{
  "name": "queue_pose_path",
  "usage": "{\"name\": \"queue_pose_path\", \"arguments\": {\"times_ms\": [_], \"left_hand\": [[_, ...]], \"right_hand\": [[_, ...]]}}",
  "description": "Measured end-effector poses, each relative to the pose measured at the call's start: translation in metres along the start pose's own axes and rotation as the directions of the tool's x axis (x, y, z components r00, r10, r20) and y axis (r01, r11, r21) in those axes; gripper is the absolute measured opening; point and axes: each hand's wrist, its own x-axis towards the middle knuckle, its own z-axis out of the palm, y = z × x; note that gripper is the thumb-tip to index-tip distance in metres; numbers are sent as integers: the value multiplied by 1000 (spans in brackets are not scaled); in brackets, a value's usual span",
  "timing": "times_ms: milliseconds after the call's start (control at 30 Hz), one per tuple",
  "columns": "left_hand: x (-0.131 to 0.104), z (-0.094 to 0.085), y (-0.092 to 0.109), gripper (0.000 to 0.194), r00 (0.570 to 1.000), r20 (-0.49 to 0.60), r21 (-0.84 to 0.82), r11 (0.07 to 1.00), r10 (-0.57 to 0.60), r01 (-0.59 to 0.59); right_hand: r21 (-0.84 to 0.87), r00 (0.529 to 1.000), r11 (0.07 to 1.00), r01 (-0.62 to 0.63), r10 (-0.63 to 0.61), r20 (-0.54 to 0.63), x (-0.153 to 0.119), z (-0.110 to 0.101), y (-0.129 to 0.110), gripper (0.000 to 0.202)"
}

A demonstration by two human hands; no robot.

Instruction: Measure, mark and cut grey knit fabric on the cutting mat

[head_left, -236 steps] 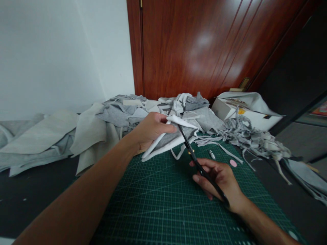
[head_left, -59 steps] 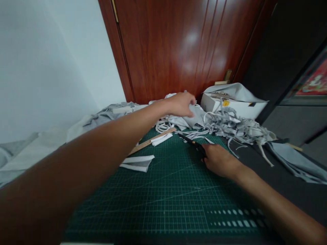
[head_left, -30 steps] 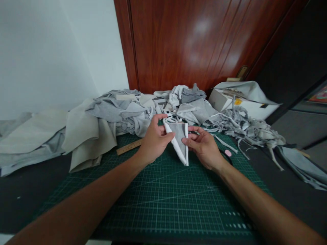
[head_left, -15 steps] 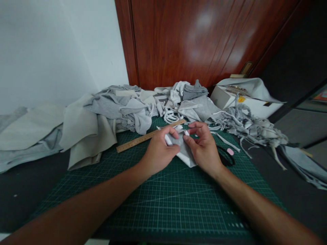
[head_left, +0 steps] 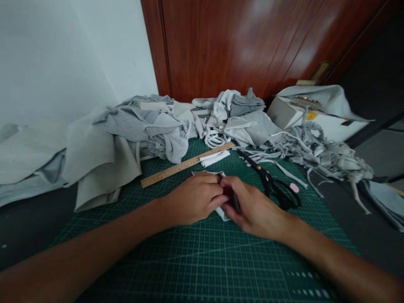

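Both hands meet over a small piece of grey-white fabric (head_left: pixel 222 213) on the green cutting mat (head_left: pixel 202 261). My left hand (head_left: pixel 195 198) is closed, its fingers curled over the fabric's left part. On the other side my right hand (head_left: pixel 252 206) pinches the fabric between thumb and fingers. Much of the cloth is hidden under the fingers. Just beyond them lies a small rolled white fabric piece (head_left: pixel 215 158), beside a wooden ruler (head_left: pixel 186 165). Black-handled scissors (head_left: pixel 267 176) rest to the right of my right hand.
Heaps of grey fabric (head_left: pixel 132 122) run along the back and left. A tangle of cut fabric strips (head_left: pixel 334 155) lies right, before a white box (head_left: pixel 318 122). A pink oval piece (head_left: pixel 294 187) sits by the scissor handles. A wooden door (head_left: pixel 221 46) stands behind.
My hands have come down and nearer with the fabric, and closed in on it. The rolled white piece and the scissors, largely covered before, now show. The view has shifted slightly.
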Motion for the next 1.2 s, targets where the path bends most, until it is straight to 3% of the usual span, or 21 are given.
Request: {"name": "queue_pose_path", "arguments": {"times_ms": [100,167,267,400,467,600,700,833,933,1067,1200], "left_hand": [[1,0,-2,25,995,17,-28,995,-98,98],[-2,0,-3,24,981,7,-8,981,-192,192],[-8,0,-1,25,956,-31,-8,957,-292,291],[-19,0,1,65,920,-130,-39,929,-370,368],[-26,0,3,64,914,-155,-26,926,-375,376],[-41,0,10,3,973,-113,24,979,-200,203],[-45,3,14,18,975,-129,-59,983,-181,175],[-38,11,11,30,934,-183,-82,951,-308,298],[-34,12,9,32,910,-177,-51,927,-375,372],[-40,7,9,63,900,-188,-8,917,-393,399],[-50,6,10,70,899,-177,25,911,-401,411]], "right_hand": [[27,989,991,-131,129,79,4,-7,0,20],[30,978,986,-162,157,135,6,-13,2,21],[43,969,987,-153,141,204,6,-21,9,48],[-41,954,986,-164,169,246,2,-32,20,91],[-67,944,980,-187,198,262,0,-35,26,103],[-69,946,981,-183,195,257,-5,-37,33,92],[-78,968,988,-131,144,203,-8,-35,33,80],[-133,985,987,-90,108,136,-9,-30,30,54],[-130,981,985,-114,133,141,-7,-27,30,47],[-62,972,986,-156,164,170,-7,-30,32,57],[-52,954,977,-208,215,209,-9,-33,36,87]]}}
